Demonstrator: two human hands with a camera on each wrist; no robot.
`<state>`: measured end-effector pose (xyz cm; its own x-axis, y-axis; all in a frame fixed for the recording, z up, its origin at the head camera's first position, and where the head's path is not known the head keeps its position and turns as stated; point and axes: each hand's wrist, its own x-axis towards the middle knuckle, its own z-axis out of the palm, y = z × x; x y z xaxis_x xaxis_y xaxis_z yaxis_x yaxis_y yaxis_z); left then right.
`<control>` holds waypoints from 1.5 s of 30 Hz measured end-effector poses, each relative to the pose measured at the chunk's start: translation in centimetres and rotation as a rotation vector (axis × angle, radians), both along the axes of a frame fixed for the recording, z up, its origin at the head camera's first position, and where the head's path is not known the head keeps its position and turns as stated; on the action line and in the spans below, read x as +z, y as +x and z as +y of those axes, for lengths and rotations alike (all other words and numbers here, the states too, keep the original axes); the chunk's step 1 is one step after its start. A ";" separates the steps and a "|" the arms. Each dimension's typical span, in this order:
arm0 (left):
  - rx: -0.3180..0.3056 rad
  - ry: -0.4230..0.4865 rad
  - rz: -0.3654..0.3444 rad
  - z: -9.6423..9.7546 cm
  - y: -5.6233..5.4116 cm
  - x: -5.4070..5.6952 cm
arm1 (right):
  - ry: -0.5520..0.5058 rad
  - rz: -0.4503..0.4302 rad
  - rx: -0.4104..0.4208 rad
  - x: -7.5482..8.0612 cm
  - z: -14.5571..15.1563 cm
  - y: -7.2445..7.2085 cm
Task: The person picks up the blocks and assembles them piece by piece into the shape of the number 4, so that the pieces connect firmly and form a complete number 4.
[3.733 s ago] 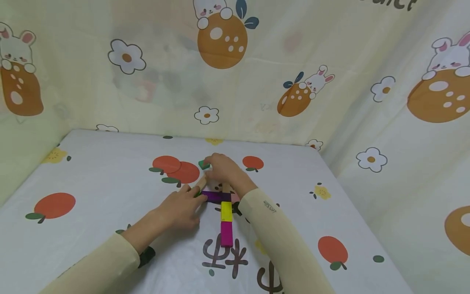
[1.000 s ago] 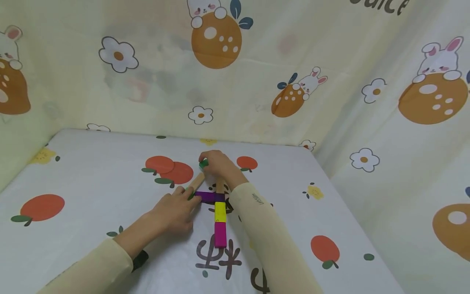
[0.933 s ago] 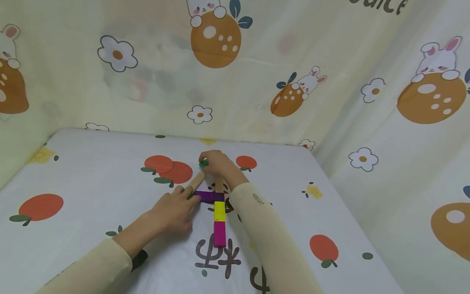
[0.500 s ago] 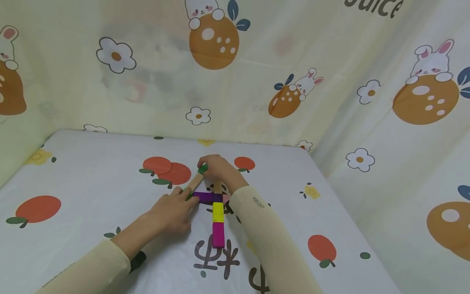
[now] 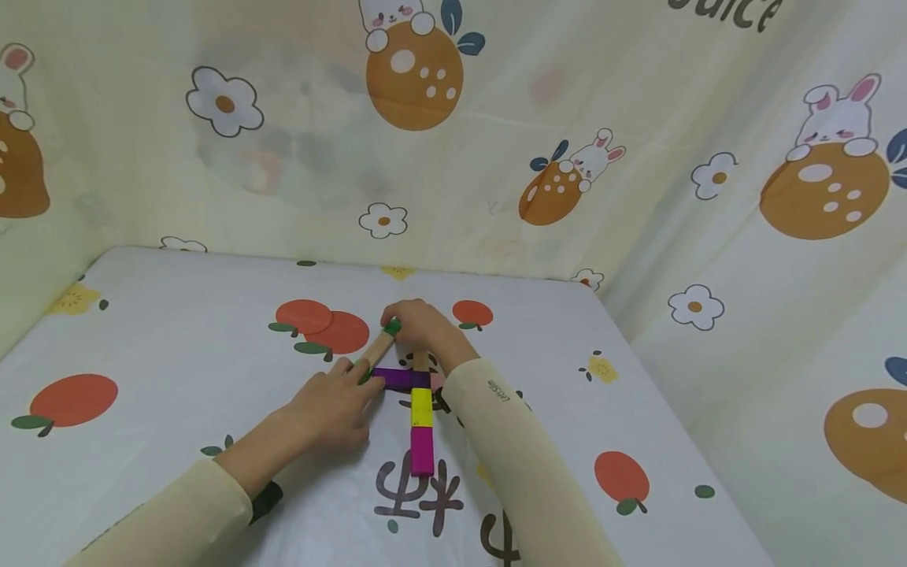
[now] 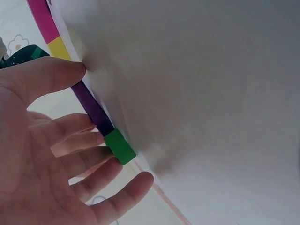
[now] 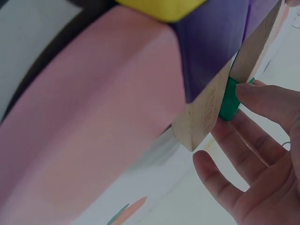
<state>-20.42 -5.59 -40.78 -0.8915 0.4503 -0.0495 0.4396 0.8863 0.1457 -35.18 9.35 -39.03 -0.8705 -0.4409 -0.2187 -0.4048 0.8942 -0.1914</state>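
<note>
My right hand (image 5: 425, 327) pinches a small green block (image 7: 229, 101) between thumb and fingers, right at the far end of a slanted wooden block (image 5: 379, 349). At that wooden block's near end is another green block (image 6: 121, 147), touched by the extended fingers of my left hand (image 5: 333, 408). Beside these fingers a purple block (image 5: 392, 379) lies crosswise, meeting a darker purple block (image 5: 420, 381). From there a yellow block (image 5: 421, 408) and a magenta block (image 5: 421, 451) run toward me in line. A second wooden block (image 7: 201, 115) extends away, partly hidden by my right hand.
A white tablecloth (image 5: 191, 331) printed with fruit, flowers and lettering lies under the blocks. Behind and at the sides hangs a cream curtain (image 5: 298, 181) with rabbit prints. A dark object (image 5: 266, 502) shows beneath my left forearm.
My right hand took hold of the green block, which lay apart beyond the slanted wooden block, and drew it nearer to me against that end. My left hand has stayed in place.
</note>
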 end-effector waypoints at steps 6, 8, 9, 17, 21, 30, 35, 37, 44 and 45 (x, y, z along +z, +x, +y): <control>0.002 0.001 -0.002 0.1 -0.1 0.1 | 0.011 0.013 -0.026 0.2 0.1 0.3; 0.002 0.002 -0.003 0.2 0.0 0.1 | 0.008 0.011 -0.037 0.3 0.1 0.4; 0.003 0.002 -0.001 0.2 0.0 0.1 | 0.005 0.009 -0.042 0.4 0.1 0.4; -0.007 0.001 0.012 0.4 0.1 0.3 | -0.003 0.009 -0.044 0.4 0.4 0.5; -0.010 0.002 0.011 0.4 0.1 0.4 | -0.002 0.016 -0.034 0.1 0.4 0.5; 0.000 -0.009 -0.009 0.8 -0.1 0.3 | -0.015 -0.012 -0.061 -0.1 0.5 0.9; 0.003 0.001 -0.027 0.9 -0.3 0.3 | 0.001 0.010 -0.048 -0.1 0.9 1.2; 0.005 0.011 -0.031 0.8 -0.4 0.3 | 0.007 0.028 -0.035 -0.1 1.1 1.3; 0.035 0.049 -0.032 0.3 -0.8 0.0 | -0.001 0.079 0.028 0.4 2.1 2.4; 0.036 0.057 -0.033 0.3 -0.8 0.1 | 0.000 0.085 0.032 0.4 2.3 2.7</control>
